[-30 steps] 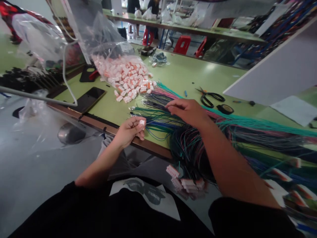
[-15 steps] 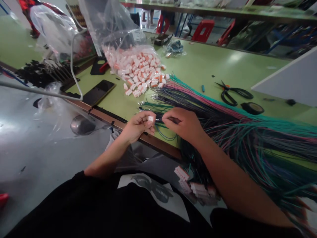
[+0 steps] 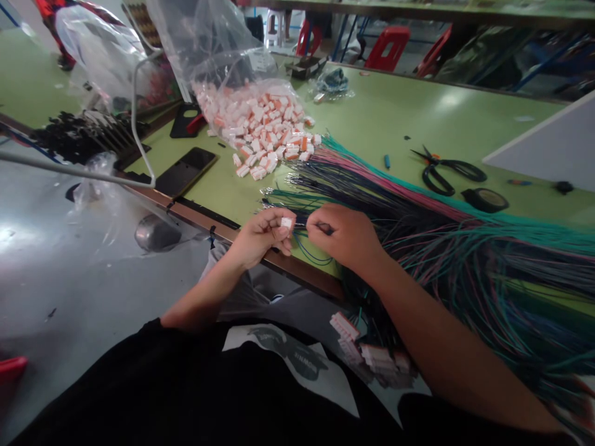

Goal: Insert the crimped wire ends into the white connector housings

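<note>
Between the thumb and fingers of my left hand (image 3: 261, 238) sits a small white connector housing (image 3: 286, 222), held just above the table's near edge. My right hand (image 3: 346, 235) is closed in a pinch close by on the right, on a thin wire whose tip points at the housing; the fingers hide most of it. Whether the tip touches the housing, I cannot tell. A blue wire (image 3: 312, 256) loops below the hands. Behind and to the right lies a large bundle of green, pink and dark wires (image 3: 418, 207), with metal ends towards the left.
White and orange connector housings (image 3: 274, 124) spill from a clear plastic bag (image 3: 223, 49). A phone (image 3: 186, 171) lies left of them. Black-handled scissors (image 3: 449, 170) and black tape (image 3: 486, 199) lie at right. Wired connectors (image 3: 367, 347) hang below the edge. A metal rod frame (image 3: 136, 124) stands left.
The view has shifted slightly. My left hand still holds the white housing and my right hand stays pinched beside it, with a slightly wider gap between them.
</note>
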{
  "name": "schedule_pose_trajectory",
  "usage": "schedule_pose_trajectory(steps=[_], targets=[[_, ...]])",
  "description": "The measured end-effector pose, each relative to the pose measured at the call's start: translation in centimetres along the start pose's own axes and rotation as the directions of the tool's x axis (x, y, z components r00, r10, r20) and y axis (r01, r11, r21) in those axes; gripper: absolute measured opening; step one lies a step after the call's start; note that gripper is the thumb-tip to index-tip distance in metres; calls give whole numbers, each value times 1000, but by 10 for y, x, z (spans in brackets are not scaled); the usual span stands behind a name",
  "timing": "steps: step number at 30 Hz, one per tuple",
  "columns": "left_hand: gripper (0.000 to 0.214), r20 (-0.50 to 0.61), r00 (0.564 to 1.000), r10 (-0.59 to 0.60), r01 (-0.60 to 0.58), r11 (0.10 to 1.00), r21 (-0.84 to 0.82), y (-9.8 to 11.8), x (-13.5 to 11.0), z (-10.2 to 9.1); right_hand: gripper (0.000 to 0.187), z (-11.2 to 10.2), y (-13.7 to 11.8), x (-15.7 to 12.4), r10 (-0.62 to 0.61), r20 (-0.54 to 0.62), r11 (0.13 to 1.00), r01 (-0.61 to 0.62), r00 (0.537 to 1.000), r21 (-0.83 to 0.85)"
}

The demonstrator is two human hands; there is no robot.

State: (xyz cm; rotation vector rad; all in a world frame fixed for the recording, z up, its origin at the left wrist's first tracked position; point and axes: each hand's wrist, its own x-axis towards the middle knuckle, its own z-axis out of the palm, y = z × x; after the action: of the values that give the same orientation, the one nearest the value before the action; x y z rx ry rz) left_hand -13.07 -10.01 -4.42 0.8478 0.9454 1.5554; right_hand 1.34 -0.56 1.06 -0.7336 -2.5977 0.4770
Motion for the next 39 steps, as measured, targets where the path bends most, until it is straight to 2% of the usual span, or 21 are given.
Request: schedule_pose_trajectory(steps=[7,14,18,23,31,39], targets=[[28,-54,998,36,-33,998,59,0,-3,4,12,2,1,-2,43,11,995,-43,999,92],[32,-30,997,76,-71,986,154,-2,-3,7,12,7,1,-2,36,14,981,-38,999,189],[32,-32,997,67,-59,977,204,-2,-4,8,13,10,2,-1,51,56,969,-63,997,240],[39,-47,998,53,-46,990,131,-2,-2,6,14,4,6,1,74,157,924,-127,985,361],[36,-56,997,47,-40,992,120,-2,-1,6,13,8,3,1,76,82,941,-99,994,325],[29,-56,998,30,-18,980,200,2,-4,8,15,15,2,-2,68,78,947,-89,995,309]])
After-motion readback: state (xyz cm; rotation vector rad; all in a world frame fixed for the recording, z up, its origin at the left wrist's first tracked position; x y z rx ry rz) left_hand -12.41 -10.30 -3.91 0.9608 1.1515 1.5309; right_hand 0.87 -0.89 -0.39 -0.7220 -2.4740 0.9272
